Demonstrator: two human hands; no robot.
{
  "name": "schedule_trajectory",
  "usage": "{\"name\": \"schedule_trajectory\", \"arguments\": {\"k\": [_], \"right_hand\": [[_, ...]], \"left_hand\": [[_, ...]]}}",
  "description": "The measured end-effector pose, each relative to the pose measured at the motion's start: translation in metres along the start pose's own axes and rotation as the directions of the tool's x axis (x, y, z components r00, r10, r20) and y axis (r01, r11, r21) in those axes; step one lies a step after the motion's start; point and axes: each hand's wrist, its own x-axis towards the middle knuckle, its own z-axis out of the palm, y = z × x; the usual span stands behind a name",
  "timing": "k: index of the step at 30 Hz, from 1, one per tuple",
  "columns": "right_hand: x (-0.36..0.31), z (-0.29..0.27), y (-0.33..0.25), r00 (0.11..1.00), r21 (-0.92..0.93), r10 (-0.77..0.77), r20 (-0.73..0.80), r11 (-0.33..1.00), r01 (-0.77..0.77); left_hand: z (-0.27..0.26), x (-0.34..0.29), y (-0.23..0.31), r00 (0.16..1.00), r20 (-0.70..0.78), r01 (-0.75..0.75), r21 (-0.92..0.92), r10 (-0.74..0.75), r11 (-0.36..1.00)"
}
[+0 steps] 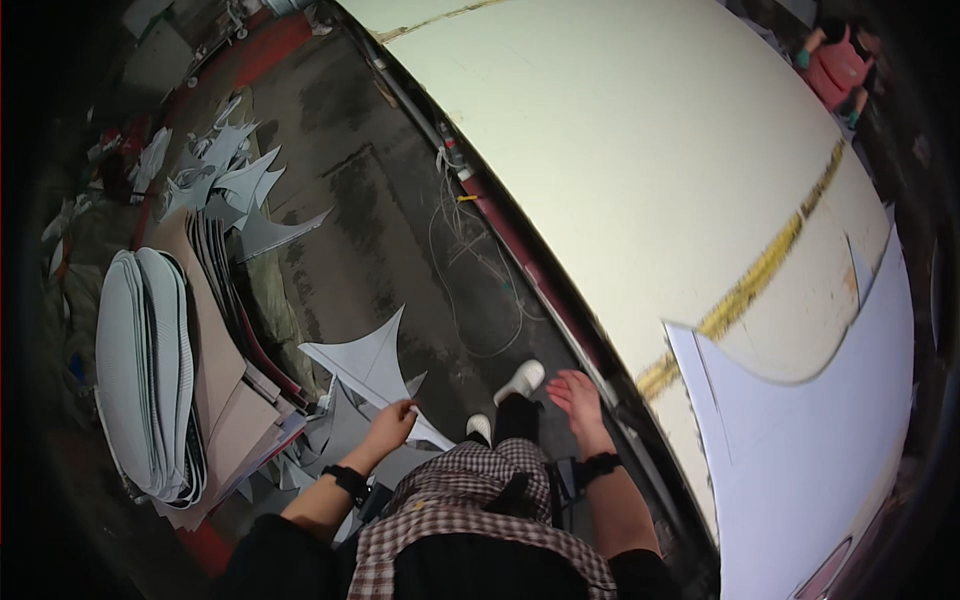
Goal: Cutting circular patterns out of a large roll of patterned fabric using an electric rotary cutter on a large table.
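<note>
My left hand [391,428] is over the floor to the left of my body, its fingers curled in. A pale, star-shaped sheet offcut [362,358] with curved edges shows just beyond and below it; whether the fingers grip it cannot be made out. My right hand [577,398] is held up beside the table's edge with fingers stretched out and nothing in them. To its right, a large white cut sheet [800,455] with a concave curved edge lies on the cream-coloured table [620,170].
Stacked rounded panels [150,370] and brown boards [215,350] stand at left. Pale offcuts [235,180] are heaped on the floor behind them. A thin cable [465,270] loops beside the table. A person in a pink apron [838,70] is across the table, far right.
</note>
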Motion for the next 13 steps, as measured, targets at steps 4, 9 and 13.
{"name": "schedule_trajectory", "arguments": {"k": [4,9,13], "right_hand": [[0.124,0.098,-0.037,1.0,0.117,-0.023,0.012,0.993,0.021],[0.304,0.164,-0.044,0.974,0.228,0.082,-0.21,0.973,-0.032],[0.429,0.162,-0.001,0.956,0.201,-0.292,-0.002,0.937,0.286]], "left_hand": [[0.01,0.032,-0.009,0.986,0.019,0.161,0.095,-0.163,0.982],[0.025,0.08,-0.004,0.995,0.099,-0.025,0.206,0.004,0.978],[0.011,0.132,-0.017,0.983,0.177,0.026,0.163,-0.055,0.986]]}}
